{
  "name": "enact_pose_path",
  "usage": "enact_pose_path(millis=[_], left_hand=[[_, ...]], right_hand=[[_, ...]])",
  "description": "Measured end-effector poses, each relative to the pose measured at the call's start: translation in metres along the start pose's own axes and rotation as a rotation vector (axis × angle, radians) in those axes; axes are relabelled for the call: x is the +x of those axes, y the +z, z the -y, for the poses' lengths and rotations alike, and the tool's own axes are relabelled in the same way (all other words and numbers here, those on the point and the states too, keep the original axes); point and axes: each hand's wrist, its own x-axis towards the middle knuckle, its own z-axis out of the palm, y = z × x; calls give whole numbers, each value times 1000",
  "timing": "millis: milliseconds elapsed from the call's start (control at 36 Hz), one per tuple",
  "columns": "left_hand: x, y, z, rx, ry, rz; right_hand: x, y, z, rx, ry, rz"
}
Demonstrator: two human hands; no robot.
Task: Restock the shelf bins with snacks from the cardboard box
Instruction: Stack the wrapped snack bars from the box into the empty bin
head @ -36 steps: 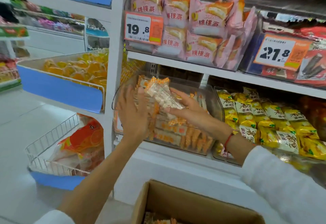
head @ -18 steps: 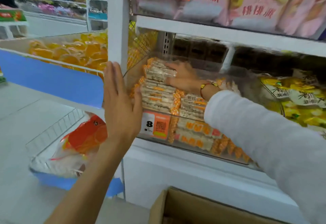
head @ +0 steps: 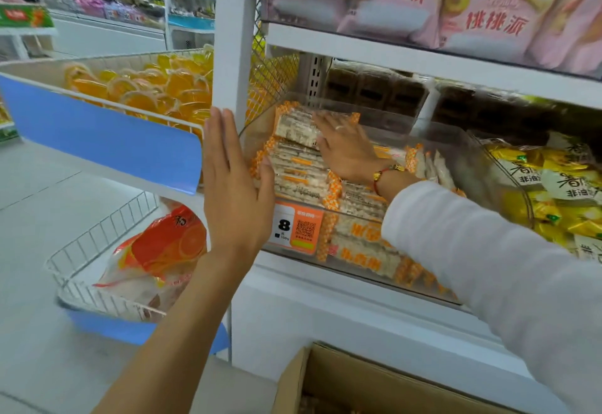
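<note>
A clear plastic shelf bin (head: 449, 140) on the middle shelf holds stacked snack bars (head: 294, 169) in clear wrappers with orange ends. My right hand (head: 342, 146) reaches into the bin and lies flat with straight fingers on the top of the stack. My left hand (head: 233, 192) is held upright with straight fingers against the bin's front left corner. The cardboard box (head: 329, 377) stands open at the bottom edge of the view, below the shelf; its contents are barely visible.
A bin of yellow packets (head: 553, 192) sits right of the snack bin, and pink packets (head: 482, 9) fill the shelf above. Left of the white upright are a blue-fronted wire basket of orange jelly cups (head: 156, 87) and a lower wire basket with an orange bag (head: 156, 250).
A second ago both hands held a bundle of snack bars above the bin. The bars now lie in the bin, my right hand rests flat on them and my left has drawn back to the bin's front.
</note>
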Motion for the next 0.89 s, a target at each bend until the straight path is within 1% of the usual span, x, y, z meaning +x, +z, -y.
enact_pose_path(millis=[56,111,222,556,611,694,750,833,889], left_hand=[[0,0,0,-1,1,0],[-1,1,-1,-4,-4,-2],[-1,2,-4,-9,-21,-14],[0,2,-3,2,-15,-23],[0,2,-3,4,-17,-27],[-1,2,-3,10,-12,-24],[0,1,-2,12,-8,-16],[0,-1,-2,9,2,-4],[0,-1,-1,11,4,1]], right_hand=[[3,-7,-4,31,17,115],[6,-17,-7,9,-9,192],[5,-21,-5,-29,-48,250],[12,-9,9,-142,97,173],[14,-10,10,-130,93,153],[14,-12,13,-105,64,68],[13,-11,15,-47,85,30],[11,-12,17,53,94,2],[9,-13,17,69,80,-9]])
